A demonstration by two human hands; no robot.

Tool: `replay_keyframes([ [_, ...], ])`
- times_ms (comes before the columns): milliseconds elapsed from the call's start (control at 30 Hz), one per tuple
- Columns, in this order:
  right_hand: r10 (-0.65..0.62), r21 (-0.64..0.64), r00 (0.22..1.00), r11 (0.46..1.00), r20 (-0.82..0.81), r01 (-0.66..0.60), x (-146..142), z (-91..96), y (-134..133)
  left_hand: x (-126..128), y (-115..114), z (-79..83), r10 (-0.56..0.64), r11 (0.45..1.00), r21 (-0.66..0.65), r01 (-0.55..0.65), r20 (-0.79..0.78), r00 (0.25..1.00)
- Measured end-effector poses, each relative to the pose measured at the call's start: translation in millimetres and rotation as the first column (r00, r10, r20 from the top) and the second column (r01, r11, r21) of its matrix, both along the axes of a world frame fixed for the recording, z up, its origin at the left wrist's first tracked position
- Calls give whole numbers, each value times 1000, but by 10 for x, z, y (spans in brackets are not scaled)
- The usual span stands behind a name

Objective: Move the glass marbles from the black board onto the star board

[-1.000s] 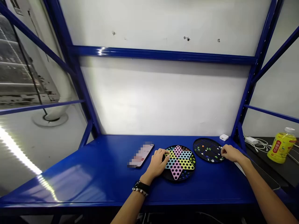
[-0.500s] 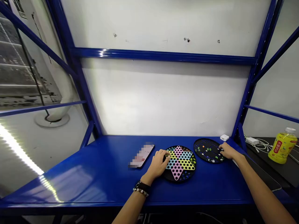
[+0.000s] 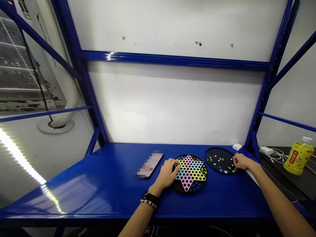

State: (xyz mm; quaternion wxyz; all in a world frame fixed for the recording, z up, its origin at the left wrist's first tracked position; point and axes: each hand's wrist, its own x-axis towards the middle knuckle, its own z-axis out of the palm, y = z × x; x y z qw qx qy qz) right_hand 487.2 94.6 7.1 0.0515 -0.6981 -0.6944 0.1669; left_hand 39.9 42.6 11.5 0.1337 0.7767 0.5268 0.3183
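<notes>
A round Chinese checkers board (image 3: pixel 187 182) with a pastel star of holes lies on the table, and coloured marbles sit in its outer pockets. Over its left edge rests my left hand (image 3: pixel 168 172), fingers curled towards the thumb; whatever may be between the tips is too small to make out. To the right lies a round black tray (image 3: pixel 214 158) with several loose marbles scattered in it. My right hand (image 3: pixel 243 162) is at the tray's right edge, fingers closed together, and what they hold, if anything, is hidden.
A phone (image 3: pixel 151 165) lies left of the board. Behind the tray is a small white case (image 3: pixel 237 146). A yellow drink bottle (image 3: pixel 298 157) and a white charger (image 3: pixel 267 150) with cables stand on a dark surface at right. Blue frame posts (image 3: pixel 262 98) rise around the blue table (image 3: pixel 98 187).
My right hand has shifted slightly right and its fingers have drawn closed at the tray's edge. My left hand stays in place over the board.
</notes>
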Motion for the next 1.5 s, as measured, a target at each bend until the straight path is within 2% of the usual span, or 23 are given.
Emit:
replay_keyframes([
  [133, 22, -30, 1000, 999, -4, -22, -32, 47, -24, 0, -8, 10, -1, 1000, 6, 1, -2, 1000],
  [367, 1, 51, 1000, 999, 31, -3, 6, 49, 61, 11, -17, 25, -13, 1000, -29, 13, 11, 1000],
  [567, 12, 0, 997, 1000, 76, -12, 28, 1, 180, 11, -26, 42, -4, 999, -49, 4, 3, 1000],
  [767, 79, -30, 996, 997, 52, -77, 9, 11, 105, 16, -23, 37, -3, 999, -38, 3, 3, 1000],
  [1200, 250, -130, 961, 956, -118, -264, -302, 231, -139, 15, -24, 38, -7, 999, -47, 7, -4, 1000],
  [1500, 288, -51, 946, 953, -146, -298, -551, 309, -166, 10, -21, 26, -11, 1000, -26, 11, 0, 1000],
])
